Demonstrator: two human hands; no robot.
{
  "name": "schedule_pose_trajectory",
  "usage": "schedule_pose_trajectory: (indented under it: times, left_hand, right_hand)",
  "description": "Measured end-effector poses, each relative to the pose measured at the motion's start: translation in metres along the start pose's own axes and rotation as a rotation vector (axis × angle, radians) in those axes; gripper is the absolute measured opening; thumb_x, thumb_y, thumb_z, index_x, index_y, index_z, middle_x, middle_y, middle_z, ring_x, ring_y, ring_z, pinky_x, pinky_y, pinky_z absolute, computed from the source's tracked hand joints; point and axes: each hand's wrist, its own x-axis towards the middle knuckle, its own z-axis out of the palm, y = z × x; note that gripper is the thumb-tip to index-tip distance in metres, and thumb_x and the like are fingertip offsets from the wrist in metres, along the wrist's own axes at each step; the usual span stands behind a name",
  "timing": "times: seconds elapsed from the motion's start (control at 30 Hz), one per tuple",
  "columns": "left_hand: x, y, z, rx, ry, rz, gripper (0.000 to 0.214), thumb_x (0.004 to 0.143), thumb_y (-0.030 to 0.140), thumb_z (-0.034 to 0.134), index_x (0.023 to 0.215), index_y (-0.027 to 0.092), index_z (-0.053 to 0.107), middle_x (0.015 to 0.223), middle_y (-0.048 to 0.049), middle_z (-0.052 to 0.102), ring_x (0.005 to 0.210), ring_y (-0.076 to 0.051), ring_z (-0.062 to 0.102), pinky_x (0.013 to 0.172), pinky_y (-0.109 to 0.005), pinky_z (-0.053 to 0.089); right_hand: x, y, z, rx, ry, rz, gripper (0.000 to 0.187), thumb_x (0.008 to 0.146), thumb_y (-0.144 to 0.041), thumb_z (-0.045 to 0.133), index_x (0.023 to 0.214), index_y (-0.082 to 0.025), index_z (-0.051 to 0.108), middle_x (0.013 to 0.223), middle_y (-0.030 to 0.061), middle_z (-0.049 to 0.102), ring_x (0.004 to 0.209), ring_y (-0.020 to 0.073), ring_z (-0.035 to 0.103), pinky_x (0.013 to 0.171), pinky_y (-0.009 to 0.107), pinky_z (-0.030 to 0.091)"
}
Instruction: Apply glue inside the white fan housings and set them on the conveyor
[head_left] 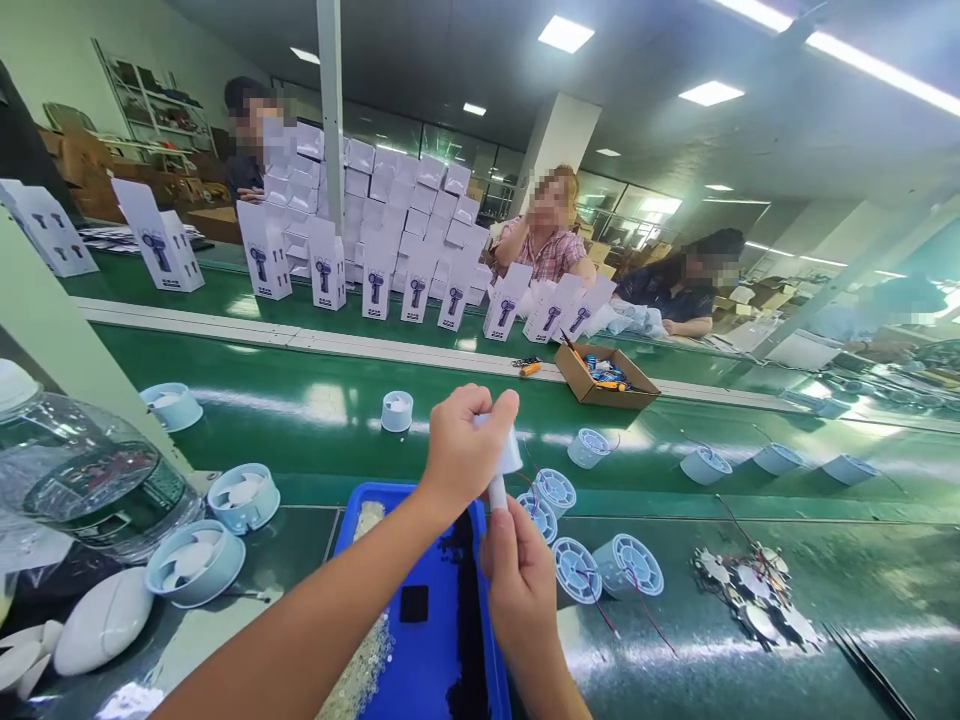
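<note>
My left hand (466, 445) is closed round the wide upper end of a light-blue plastic part (511, 456), its thumb on top. Just below, my right hand (517, 570) pinches the narrow stem of the same part between thumb and fingers. Much of the piece is hidden by my fingers. Under both hands lies a blue tray (427, 650) with small clear pieces (367, 640) along its left side and black pieces (469, 620) on the right. Round light-blue fan housings (576, 570) with thin wires stand beside my right hand.
Fan housings with blades (244, 497) and a large plastic bottle (97, 470) are at left. Wired round boards (757, 590) and black tweezers (870, 665) lie at right. Across the green belt (322, 385) stand a cardboard box (607, 378) and several white cartons (375, 280); people sit behind.
</note>
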Motion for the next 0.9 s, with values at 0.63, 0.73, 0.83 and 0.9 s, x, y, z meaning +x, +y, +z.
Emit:
schedule_pose_trajectory:
  times: [0.63, 0.73, 0.83, 0.9]
  left_hand:
    - [0.066, -0.038, -0.087, 0.924, -0.105, -0.107, 0.042, 0.070, 0.050, 0.060, 0.103, 0.026, 0.052, 0.102, -0.0079, 0.053, 0.094, -0.026, 0.054, 0.076, -0.035, 0.044]
    - [0.073, -0.070, -0.098, 1.204, -0.118, -0.173, 0.040, 0.071, 0.036, 0.060, 0.109, 0.023, 0.058, 0.114, -0.0147, 0.049, 0.114, -0.035, 0.044, 0.089, -0.043, 0.040]
    - [0.069, -0.093, -0.095, 1.249, -0.260, -0.140, 0.050, 0.070, 0.019, 0.058, 0.119, 0.024, 0.054, 0.112, -0.0128, 0.055, 0.113, -0.031, 0.047, 0.094, -0.043, 0.037]
    - [0.065, -0.102, -0.091, 1.207, -0.312, -0.078, 0.042, 0.071, 0.018, 0.057, 0.113, 0.028, 0.058, 0.108, -0.0081, 0.057, 0.111, -0.026, 0.049, 0.097, -0.040, 0.035]
  right_hand:
    - [0.007, 0.001, 0.001, -0.119, 0.000, 0.101, 0.024, 0.087, -0.040, 0.052, 0.099, -0.020, 0.055, 0.056, -0.0074, 0.038, 0.048, 0.0109, 0.038, 0.045, 0.021, 0.032]
    - [0.004, 0.002, 0.010, -0.041, -0.022, 0.066, 0.018, 0.082, -0.037, 0.060, 0.086, -0.020, 0.053, 0.064, -0.0047, 0.047, 0.056, 0.0110, 0.047, 0.052, 0.022, 0.040]
    - [0.001, 0.008, 0.019, 0.025, -0.125, 0.053, 0.020, 0.084, -0.038, 0.058, 0.093, -0.021, 0.054, 0.081, 0.0008, 0.056, 0.068, 0.0138, 0.055, 0.063, 0.026, 0.047]
    - [0.001, 0.013, 0.023, 0.033, -0.205, 0.057, 0.022, 0.087, -0.040, 0.053, 0.098, -0.021, 0.054, 0.089, 0.0035, 0.058, 0.075, 0.0157, 0.058, 0.069, 0.029, 0.050]
